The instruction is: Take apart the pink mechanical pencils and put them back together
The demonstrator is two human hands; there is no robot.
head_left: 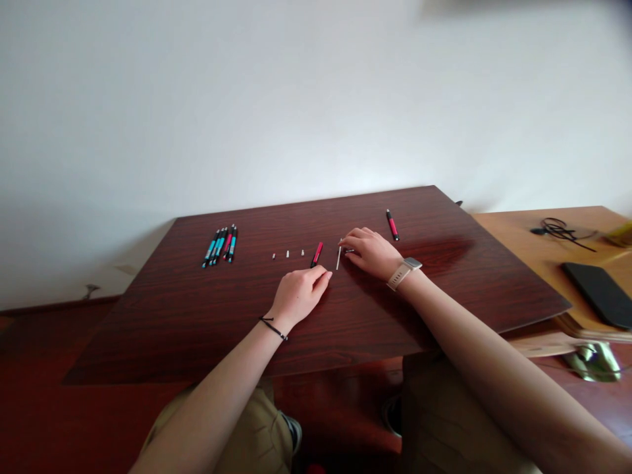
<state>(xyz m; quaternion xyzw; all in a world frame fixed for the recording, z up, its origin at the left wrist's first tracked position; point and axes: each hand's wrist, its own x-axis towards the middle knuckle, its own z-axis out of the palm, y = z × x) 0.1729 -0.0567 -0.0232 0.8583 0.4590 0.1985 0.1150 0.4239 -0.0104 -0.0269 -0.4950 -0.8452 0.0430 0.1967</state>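
Across a dark wood-grain surface (197, 329) set near a pale wall, two bare hands work among parts that look like those of a pen, as I watch remotely through the head camera. My left grip (300, 296), a dark bracelet at its wrist, rests with fingers curled and close together at the near end of a red barrel (318, 251); I cannot tell whether it pinches anything. My right grip (368, 253), below a pale-strapped watch (405, 272), arches its fingers over a slim white rod (338, 259) and a small dark piece (349, 250); whether they are pinched or merely covered, I cannot tell. The barrel and rod lie between the two grips, near each other but apart.

Left of the barrel, three tiny pale parts (288, 254) sit in a spaced row, with a bunch of blue and red pens (218, 246) farther left. A lone red pen (392, 225) lies beyond the right grip.

The risk, as I judge it, is in the small stuff: a sweep of the left wrist could scatter the tiny parts, and a careless nudge could set the rod rolling, if it is round. The covering fingers could also hide a poor hold from my view.
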